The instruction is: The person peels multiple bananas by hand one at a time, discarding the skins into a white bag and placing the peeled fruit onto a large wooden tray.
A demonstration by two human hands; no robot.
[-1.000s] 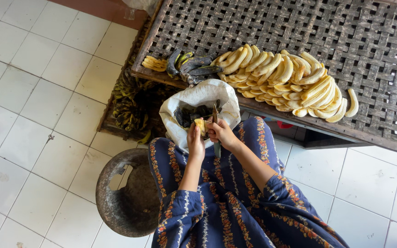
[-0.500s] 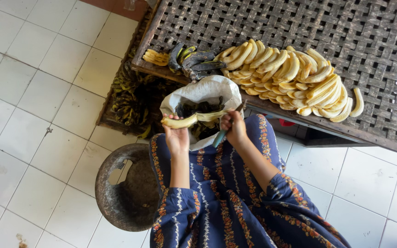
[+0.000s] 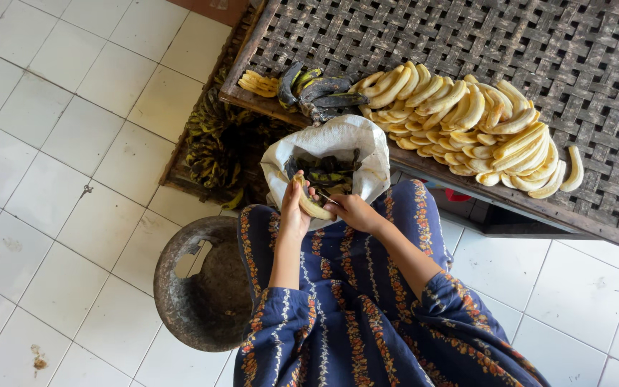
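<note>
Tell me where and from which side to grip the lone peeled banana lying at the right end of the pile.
Grip the lone peeled yellow banana around its middle, coming from the right. That side is bare woven rack, while the banana pile crowds its left; it lies flat and curved.

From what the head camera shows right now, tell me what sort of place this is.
Probably a home or small workshop for preparing bananas. Peeled bananas lie in rows on a woven rack, a white sack holds dark peels, and unpeeled bunches sit on the white tiled floor.
</note>
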